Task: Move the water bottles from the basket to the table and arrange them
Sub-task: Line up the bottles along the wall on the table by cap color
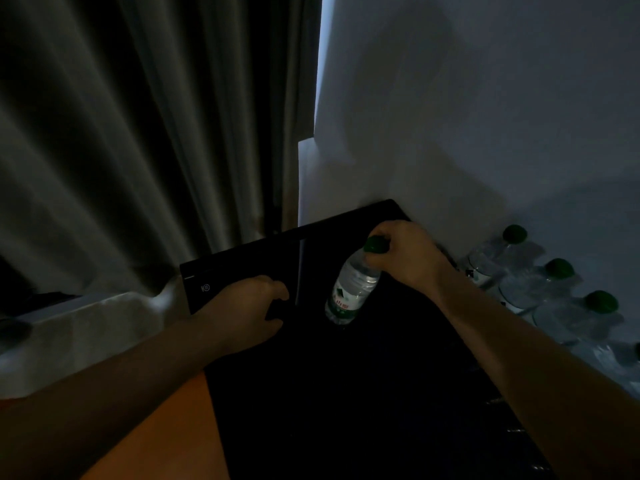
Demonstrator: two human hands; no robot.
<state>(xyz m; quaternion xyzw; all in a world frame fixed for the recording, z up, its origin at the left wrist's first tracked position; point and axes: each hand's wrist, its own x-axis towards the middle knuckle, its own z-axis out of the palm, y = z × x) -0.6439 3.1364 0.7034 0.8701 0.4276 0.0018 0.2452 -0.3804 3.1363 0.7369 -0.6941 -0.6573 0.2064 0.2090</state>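
A clear water bottle (349, 289) with a green cap and a green-and-white label hangs tilted over the dark inside of the black basket (242, 252). My right hand (405, 254) grips it at the neck, just under the cap. My left hand (249, 303) holds the basket's left wall, fingers curled over its edge. To the right of the basket, several more green-capped bottles (554, 285) stand in a row along the wall, running from the far end towards me. The surface beneath them is too dim to make out.
A white wall (450, 116) rises right behind the basket and the row of bottles. Dark curtains (138, 133) hang on the left above a pale stone ledge (86, 323). An orange surface (166, 427) shows at the bottom left.
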